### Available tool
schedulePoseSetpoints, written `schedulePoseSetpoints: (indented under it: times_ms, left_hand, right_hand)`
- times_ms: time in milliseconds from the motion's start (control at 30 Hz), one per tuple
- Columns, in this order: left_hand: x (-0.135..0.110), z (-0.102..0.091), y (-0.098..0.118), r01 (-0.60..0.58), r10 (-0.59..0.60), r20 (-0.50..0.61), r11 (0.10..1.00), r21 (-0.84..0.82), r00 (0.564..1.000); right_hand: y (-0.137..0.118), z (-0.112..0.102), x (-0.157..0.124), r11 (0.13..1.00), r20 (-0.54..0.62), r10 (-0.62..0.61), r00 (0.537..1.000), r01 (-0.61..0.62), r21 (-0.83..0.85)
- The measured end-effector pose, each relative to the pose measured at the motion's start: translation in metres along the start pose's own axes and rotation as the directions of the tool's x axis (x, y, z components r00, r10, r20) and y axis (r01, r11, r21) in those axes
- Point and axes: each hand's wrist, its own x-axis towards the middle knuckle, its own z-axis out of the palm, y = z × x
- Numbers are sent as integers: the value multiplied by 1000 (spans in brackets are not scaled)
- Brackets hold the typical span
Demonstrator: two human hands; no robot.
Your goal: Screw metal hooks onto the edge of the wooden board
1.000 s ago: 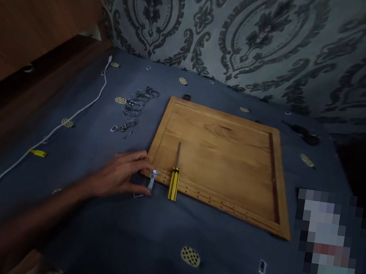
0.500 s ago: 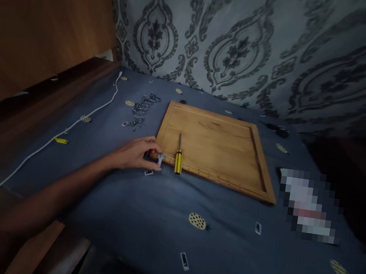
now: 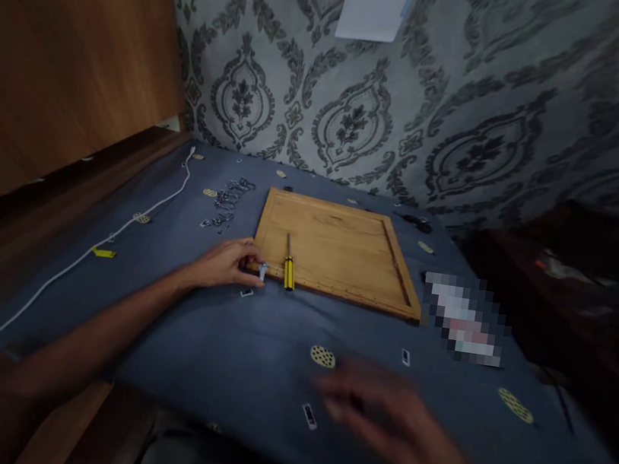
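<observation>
1. head view: the fingers of the left hand (image 3: 227, 263) are clamped on a small metal fitting (image 3: 263, 271), thumb below and forefinger above, at the near left corner of the framed wooden panel (image 3: 336, 243).
2. the right hand (image 3: 393, 413) is motion-blurred, nearer the viewer and well apart from the panel; whether its fingers are together or apart, or hold anything, i cannot tell.
3. the panel lies flat on the blue cloth (image 3: 201, 347). a yellow-handled screwdriver (image 3: 289, 274) rests across its near edge, shaft over the wood, just right of the fitting.
4. left of the panel lies a cluster of metal pieces (image 3: 227, 201); farther left runs a white cable (image 3: 163, 200), a yellow tag (image 3: 104, 253) touching it.
5. right of the panel sits a pixel-masked item (image 3: 461, 319).
6. behind stands a patterned wall (image 3: 354, 119).
</observation>
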Motion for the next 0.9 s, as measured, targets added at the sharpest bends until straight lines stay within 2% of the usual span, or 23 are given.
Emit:
schedulePoseSetpoints:
  times_ms: [133,200,267,367,533,700,800,900]
  left_hand:
    - [-1,-1,0,4,-4,13,1000,3,1000]
    - [-1,-1,0,12,-12,20,1000,1,1000]
    - [-2,-1,0,23,-23,26,1000,-3,999]
    - [-1,-2,2,43,-43,36,999,-12,998]
    - [-1,-4,6,60,-59,38,998,-17,998]
    - [-2,-3,5,68,-68,36,997,-24,997]
    - [-1,-3,5,70,-69,39,997,-27,997]
    - [-1,-5,7,63,-62,47,998,-23,997]
  right_hand:
    - [31,10,89,942,-17,-198,980,185,-278]
    - [43,19,118,909,-27,-249,968,224,-353]
    - [51,29,131,888,-12,-303,953,277,-366]
    - [57,39,135,870,4,-363,932,341,-357]
    - [64,46,132,857,-37,-401,915,361,-368]
    - [79,48,128,871,-150,-340,929,250,-423]
    - [86,47,127,875,-157,-291,944,196,-442]
    - [87,47,127,877,-138,-288,948,203,-436]
